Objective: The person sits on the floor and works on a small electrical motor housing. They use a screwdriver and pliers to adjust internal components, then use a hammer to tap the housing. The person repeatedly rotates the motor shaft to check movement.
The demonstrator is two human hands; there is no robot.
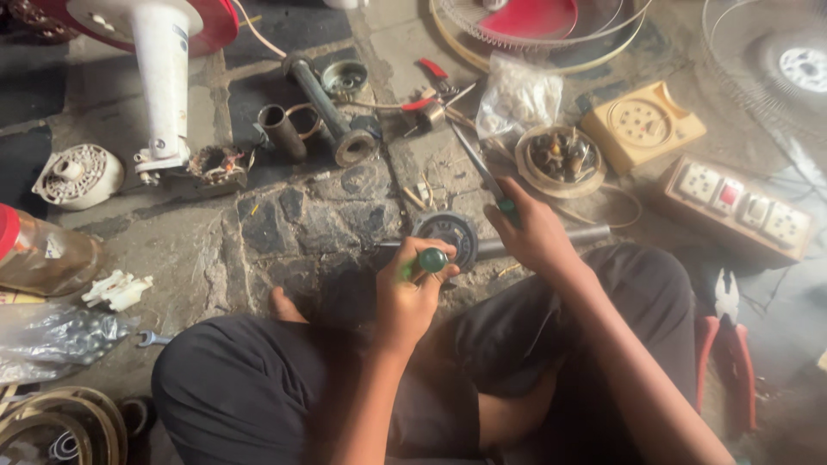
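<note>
1. Left hand (412,293) is clenched round a green-handled screwdriver (431,259). The rounded green butt sticks out above the fist, and the shaft is hidden behind the fingers. As far as it can be read, the long axis runs away from the body toward the motor part just beyond.
2. Right hand (536,234) is closed on a second tool (479,166) with a thin metal shank. A green bit of handle shows at the top of the grip. The long axis runs diagonally: the handle end is in the hand and the tip points up and to the left, away from the person.
3. A round grey motor part (448,234) sits on the stone floor (301,220) between the two hands, touching or just beside both. A metal shaft (551,238) runs through it, lying roughly left to right and passing under the right hand.
4. The person sits on the floor in dark trousers, knees spread, with the part in front of the lap.
5. Round about:
   - a shallow bowl of small parts (561,159) beyond the right hand;
   - a clear plastic bag (518,96) just behind the bowl;
   - a yellow plastic housing (642,125) and a switchboard with sockets (735,207) to the right;
   - red-handled pliers (725,344) by the right knee;
   - a white fan stand (164,77) upper left;
   - a bottle with a red cap (39,254) at the left edge.
</note>
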